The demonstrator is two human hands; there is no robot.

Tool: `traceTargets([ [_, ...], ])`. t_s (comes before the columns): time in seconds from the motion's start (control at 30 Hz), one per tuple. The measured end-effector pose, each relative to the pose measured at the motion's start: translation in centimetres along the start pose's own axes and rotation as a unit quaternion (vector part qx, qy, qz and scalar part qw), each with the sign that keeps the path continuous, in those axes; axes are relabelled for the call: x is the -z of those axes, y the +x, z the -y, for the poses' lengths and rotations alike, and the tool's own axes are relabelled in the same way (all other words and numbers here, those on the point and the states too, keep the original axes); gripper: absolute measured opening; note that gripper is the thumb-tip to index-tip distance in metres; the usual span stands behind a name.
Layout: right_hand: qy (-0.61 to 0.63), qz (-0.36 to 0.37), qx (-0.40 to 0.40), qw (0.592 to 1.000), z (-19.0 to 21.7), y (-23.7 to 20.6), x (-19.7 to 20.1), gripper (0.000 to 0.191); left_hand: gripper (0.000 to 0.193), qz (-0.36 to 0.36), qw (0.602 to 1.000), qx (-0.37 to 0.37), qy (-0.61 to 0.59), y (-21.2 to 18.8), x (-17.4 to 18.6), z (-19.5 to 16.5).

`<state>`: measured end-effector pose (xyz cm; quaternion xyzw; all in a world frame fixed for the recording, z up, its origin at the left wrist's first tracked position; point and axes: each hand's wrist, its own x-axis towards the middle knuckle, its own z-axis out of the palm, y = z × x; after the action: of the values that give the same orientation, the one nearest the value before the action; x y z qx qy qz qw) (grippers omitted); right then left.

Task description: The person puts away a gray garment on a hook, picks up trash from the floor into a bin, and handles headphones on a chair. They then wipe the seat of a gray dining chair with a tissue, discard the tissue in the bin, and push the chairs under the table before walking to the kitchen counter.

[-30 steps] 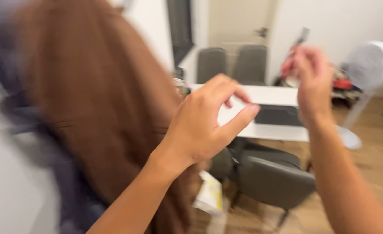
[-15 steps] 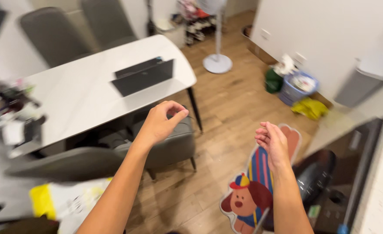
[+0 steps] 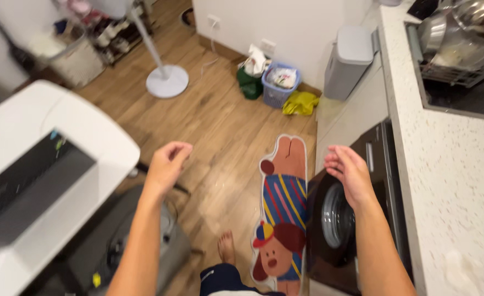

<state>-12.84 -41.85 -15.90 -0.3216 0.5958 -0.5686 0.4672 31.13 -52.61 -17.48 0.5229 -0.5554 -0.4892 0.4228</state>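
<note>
Screen: dark, flat rectangular laptop [image 3: 31,183] lying on the white worktop [image 3: 96,140], at the left.
Packages, labels, signs: none clear.

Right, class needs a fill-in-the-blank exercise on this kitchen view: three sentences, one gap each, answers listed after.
1. Both the left hand and the right hand hold ____.
2. The cartoon floor mat lies on the ____ floor.
3. The right hand hovers above the round door of the ____ under the speckled counter.

Missing words: nothing; wooden; washing machine
</note>
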Motion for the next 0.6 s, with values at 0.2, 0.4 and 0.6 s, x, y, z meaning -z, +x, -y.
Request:
traceTargets([
  [0.2,0.011,-0.042,-0.051,0.998,1.3,9.2,-0.8,0.033,0.027,0.038,0.998,0.027,0.029,14.9,-2.1,-0.9],
  [0.4,0.042,-0.081,-0.087,0.992,0.4,21.5,-0.1,0.034,0.028,0.116,0.992,-0.031,0.029,32.2,-8.9,0.8],
  [0.6,0.098,-0.061,-0.101,0.988,0.4,40.7,0.8,0.035,0.029,0.153,0.988,0.005,0.029,48.9,-16.7,2.4],
])
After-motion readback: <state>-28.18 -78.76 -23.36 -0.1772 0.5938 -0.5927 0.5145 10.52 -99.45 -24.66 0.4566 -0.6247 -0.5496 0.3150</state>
